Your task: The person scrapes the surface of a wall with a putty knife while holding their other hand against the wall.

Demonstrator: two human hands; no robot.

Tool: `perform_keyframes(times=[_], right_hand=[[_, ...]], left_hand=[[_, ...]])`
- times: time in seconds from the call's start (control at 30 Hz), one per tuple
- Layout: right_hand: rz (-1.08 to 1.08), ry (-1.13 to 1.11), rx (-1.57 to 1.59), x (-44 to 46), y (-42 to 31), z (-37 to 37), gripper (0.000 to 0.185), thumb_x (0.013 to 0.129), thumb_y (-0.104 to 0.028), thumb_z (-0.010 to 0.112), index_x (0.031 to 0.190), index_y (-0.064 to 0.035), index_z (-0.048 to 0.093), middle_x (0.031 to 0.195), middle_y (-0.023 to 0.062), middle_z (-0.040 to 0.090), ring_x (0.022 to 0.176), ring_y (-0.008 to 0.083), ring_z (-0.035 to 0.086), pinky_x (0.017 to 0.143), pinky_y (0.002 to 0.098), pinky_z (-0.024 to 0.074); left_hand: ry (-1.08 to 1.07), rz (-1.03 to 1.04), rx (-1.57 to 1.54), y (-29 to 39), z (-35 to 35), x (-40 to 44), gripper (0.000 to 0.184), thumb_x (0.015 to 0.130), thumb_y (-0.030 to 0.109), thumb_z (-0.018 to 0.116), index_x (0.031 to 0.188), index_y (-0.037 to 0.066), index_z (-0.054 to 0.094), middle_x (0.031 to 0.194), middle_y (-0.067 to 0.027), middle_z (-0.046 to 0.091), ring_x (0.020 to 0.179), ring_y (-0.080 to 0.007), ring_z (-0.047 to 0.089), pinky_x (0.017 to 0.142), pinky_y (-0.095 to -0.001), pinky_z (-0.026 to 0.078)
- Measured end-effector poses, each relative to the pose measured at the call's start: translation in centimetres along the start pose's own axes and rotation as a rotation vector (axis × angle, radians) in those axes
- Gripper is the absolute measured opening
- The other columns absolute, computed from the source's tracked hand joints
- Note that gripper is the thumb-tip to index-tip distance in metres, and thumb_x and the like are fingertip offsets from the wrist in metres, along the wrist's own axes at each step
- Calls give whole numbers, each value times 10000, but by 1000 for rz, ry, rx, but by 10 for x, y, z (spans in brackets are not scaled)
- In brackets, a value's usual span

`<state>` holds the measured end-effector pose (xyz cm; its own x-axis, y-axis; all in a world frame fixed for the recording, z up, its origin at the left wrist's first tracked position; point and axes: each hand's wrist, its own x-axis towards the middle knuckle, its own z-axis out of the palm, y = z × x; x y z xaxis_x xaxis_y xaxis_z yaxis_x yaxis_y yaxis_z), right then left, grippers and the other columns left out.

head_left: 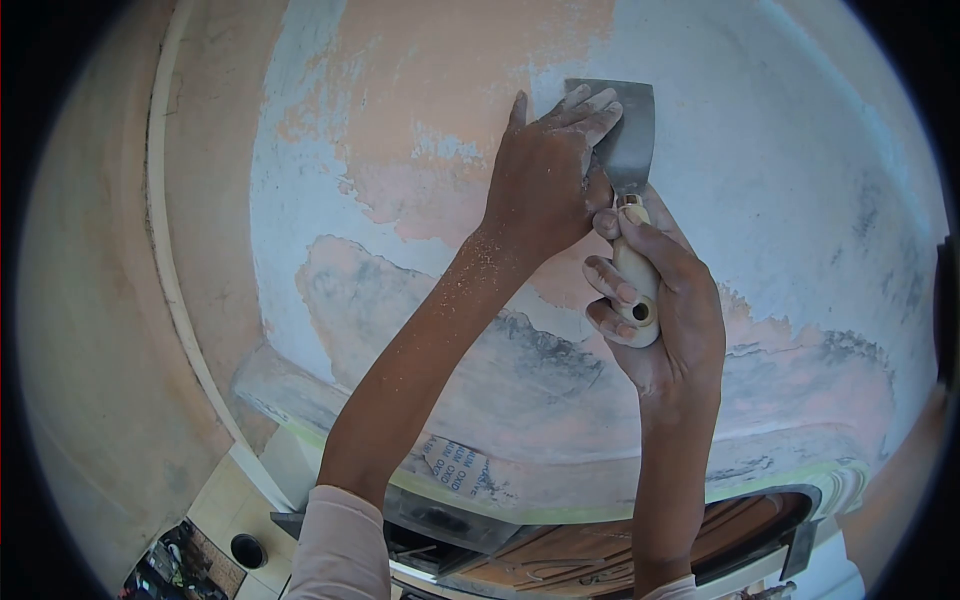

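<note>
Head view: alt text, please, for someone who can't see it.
A person's right hand holds a scraper by its pale handle, the left hand touching its metal blade, before a patchy white-and-peach wall. A printed scrap sits at the ledge below.

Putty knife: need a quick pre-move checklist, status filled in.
1. Right hand grip on the putty knife's handle: ok, the handle lies in the palm with the thumb over it.
2. Left hand supporting the blade: ok, its fingers lie over the blade's left side; how hard they press doesn't show.
3. Left fingertips well back from the blade's top edge: not ok, they look close to it.
4. Blade edge touching the wall: cannot tell from this angle.
5. Printed abrasive sheet clear of the blade: ok, it lies well below.
</note>
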<state>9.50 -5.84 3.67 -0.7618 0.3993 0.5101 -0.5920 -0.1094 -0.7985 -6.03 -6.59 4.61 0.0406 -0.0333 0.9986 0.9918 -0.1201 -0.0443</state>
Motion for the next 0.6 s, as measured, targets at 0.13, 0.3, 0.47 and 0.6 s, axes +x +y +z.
perform_keyframes(times=[0.13, 0.3, 0.47, 0.6], right_hand=[[4, 13, -46, -17, 12, -13, 322, 939, -87, 457, 1249, -9, 416, 891, 26, 506, 526, 37, 439, 337, 163, 352], [-1, 6, -32, -5, -8, 4, 341, 925, -76, 464, 1255, -10, 411, 897, 28, 506, 521, 36, 439, 329, 159, 356], [17, 40, -50, -15, -5, 0, 323, 920, -79, 465, 1231, -3, 418, 893, 26, 498, 521, 31, 438, 326, 153, 357], [19, 29, -38, -9, -11, 2, 315, 918, -79, 468, 1221, -2, 424, 885, 23, 493, 512, 29, 434, 325, 147, 361]], left_hand=[[-22, 23, 50, 10, 1, -18, 583, 666, -16, 530, 1238, 74, 594, 1288, -128, 580, 1275, -324, 472, 1115, -573, 204], [-43, -24, -51, 6, -4, 6, 507, 715, 21, 573, 1221, 5, 589, 1308, -140, 561, 1280, -296, 467, 1133, -551, 187], [-43, 8, 30, 10, -1, -8, 507, 716, 25, 568, 1222, 9, 590, 1314, -145, 556, 1287, -292, 461, 1132, -545, 193], [-73, -45, -6, 10, -4, 2, 514, 717, 23, 562, 1230, 17, 585, 1320, -143, 551, 1300, -291, 447, 1133, -547, 193]])
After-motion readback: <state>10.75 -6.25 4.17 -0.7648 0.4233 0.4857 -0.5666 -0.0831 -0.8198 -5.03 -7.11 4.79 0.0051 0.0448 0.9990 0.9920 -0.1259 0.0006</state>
